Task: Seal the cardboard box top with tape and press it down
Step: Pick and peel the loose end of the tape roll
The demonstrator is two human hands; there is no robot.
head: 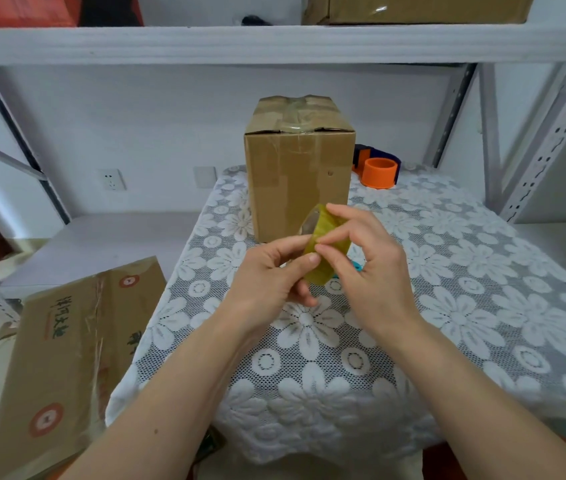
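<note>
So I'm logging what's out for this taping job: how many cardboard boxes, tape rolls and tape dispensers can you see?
Boxes: 3 (on the table, by the floor at left, on the upper shelf)
Tape rolls: 1 (yellowish roll, gripped by the left hand and right hand)
Dispensers: 1 (orange and dark one behind the table box)
Total: 5

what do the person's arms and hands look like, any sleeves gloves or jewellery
Both forearms are bare as far as the frame shows, with no sleeves in view. The left hand and right hand wear no gloves, and no rings, watch or bracelets are visible.
</note>
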